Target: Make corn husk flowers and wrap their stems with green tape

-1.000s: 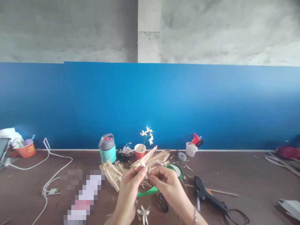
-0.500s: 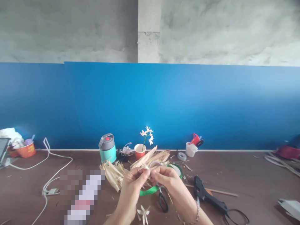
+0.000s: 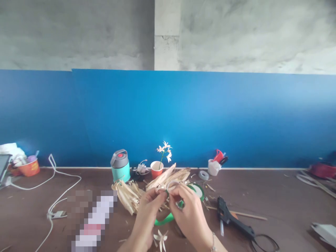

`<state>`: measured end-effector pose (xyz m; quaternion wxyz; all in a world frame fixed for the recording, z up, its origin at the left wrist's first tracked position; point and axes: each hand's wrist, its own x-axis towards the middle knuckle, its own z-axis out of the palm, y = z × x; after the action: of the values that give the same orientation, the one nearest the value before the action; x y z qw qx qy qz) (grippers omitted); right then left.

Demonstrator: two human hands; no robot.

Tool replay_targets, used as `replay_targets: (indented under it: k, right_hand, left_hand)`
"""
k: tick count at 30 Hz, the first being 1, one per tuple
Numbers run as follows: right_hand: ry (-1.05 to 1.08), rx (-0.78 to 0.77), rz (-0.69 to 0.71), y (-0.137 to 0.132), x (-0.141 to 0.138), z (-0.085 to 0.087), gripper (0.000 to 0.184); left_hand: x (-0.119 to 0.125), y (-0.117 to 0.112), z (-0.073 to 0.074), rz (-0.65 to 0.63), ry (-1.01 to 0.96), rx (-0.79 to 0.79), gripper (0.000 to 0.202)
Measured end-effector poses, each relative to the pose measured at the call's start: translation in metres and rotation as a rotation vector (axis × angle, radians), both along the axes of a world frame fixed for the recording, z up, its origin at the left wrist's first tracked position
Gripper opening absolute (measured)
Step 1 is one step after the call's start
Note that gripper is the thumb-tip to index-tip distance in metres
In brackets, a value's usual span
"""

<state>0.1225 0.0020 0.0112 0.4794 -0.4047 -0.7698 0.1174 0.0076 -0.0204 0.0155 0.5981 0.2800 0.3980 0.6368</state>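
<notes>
Just in front of me, my left hand point(image 3: 149, 206) pinches a small pale flower-like piece point(image 3: 161, 188), with a bit of green at the fingertips. Close against it, my right hand point(image 3: 187, 206) has its thumb and fingers pinched together beside a pale curved band point(image 3: 172, 183); how the band is held cannot be made out. Below the hands lie a loop of green ribbon point(image 3: 165, 220) and a loose cream flower point(image 3: 161, 240). Scissors point(image 3: 179, 231) lie mostly hidden under my right hand. Dried husks point(image 3: 128, 196) spread behind the hands, by a green-edged spool point(image 3: 198, 190).
A cream flower stem point(image 3: 162, 157) stands in an orange cup point(image 3: 156, 172) near the blue partition point(image 3: 183, 115). Left of it is a turquoise flask point(image 3: 120, 169). A black glue gun point(image 3: 233, 220), a tape roll point(image 3: 204, 175) and a white tool cup point(image 3: 214, 168) are at right.
My right hand has turned and come lower, covering most of the scissors. Green now shows at the left fingertips. The left hand has barely moved.
</notes>
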Motion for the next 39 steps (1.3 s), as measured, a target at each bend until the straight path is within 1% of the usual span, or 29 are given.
replay_targets:
  k: [2,4,11,14,17,23,27,31,33,34,36,39]
  right_hand:
    - [-0.056,0.080,-0.016,0.000,-0.001,-0.003,0.015]
    - [-0.078,0.117,-0.033,0.001,-0.002,-0.006,0.015]
    - [-0.094,0.126,-0.101,0.002,-0.003,-0.011,0.014]
    - [-0.091,0.164,-0.102,0.000,-0.004,-0.012,0.014]
    - [-0.098,0.184,-0.121,0.000,-0.005,-0.013,0.016]
    - [-0.155,0.215,-0.144,0.001,-0.006,-0.015,0.016]
    - [-0.204,0.277,-0.166,0.000,-0.008,-0.015,0.018]
    - [-0.208,0.294,-0.169,-0.002,-0.009,-0.016,0.018]
    - [-0.162,0.246,-0.137,-0.003,-0.009,-0.015,0.019]
    - [-0.115,0.184,-0.107,-0.002,-0.008,-0.014,0.018]
    - [0.029,-0.041,-0.010,-0.001,-0.007,-0.011,0.016]
    - [0.325,-0.470,0.216,0.004,-0.003,-0.005,0.020]
  left_hand:
    - [0.001,0.000,0.001,-0.004,0.005,-0.003,0.020]
    - [0.002,0.000,0.001,0.011,0.003,-0.014,0.019]
    - [0.007,-0.001,-0.004,0.093,-0.042,-0.040,0.022]
    - [0.008,-0.002,-0.008,0.131,-0.018,-0.037,0.024]
    - [0.008,-0.002,-0.008,0.169,0.027,-0.031,0.025]
    - [0.010,-0.003,-0.005,0.151,0.020,-0.019,0.023]
    - [0.010,-0.002,-0.009,0.196,0.065,-0.015,0.023]
    - [0.007,0.000,-0.015,0.220,0.140,0.001,0.022]
    - [0.005,0.001,-0.017,0.227,0.179,0.013,0.022]
    - [0.004,0.002,-0.017,0.226,0.189,0.019,0.021]
    - [0.003,0.002,-0.016,0.220,0.188,0.031,0.021]
    - [0.001,0.003,-0.013,0.217,0.182,0.054,0.018]
